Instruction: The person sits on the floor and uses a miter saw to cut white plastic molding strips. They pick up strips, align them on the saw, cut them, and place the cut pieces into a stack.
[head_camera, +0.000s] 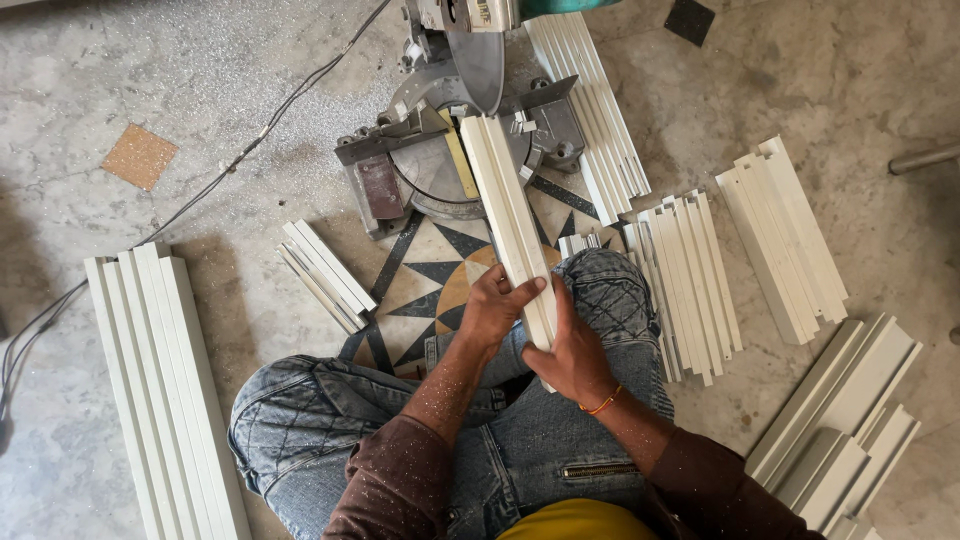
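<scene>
I sit cross-legged on the floor in jeans, facing a grey mitre saw (440, 140). A bundle of long white strips (508, 205) runs from my lap up onto the saw's table, its far end beside the round blade (480, 65). My left hand (495, 305) grips the bundle from the left, fingers wrapped over its top. My right hand (568, 350), with an orange thread at the wrist, holds the near end of the same bundle from the right.
White strips lie in piles all around: a long stack (165, 390) at the left, a short stack (325, 275) by my left knee, others (595, 110) (690, 280) (785, 240) (840, 420) to the right. A black cable (250, 145) crosses the marble floor at the upper left.
</scene>
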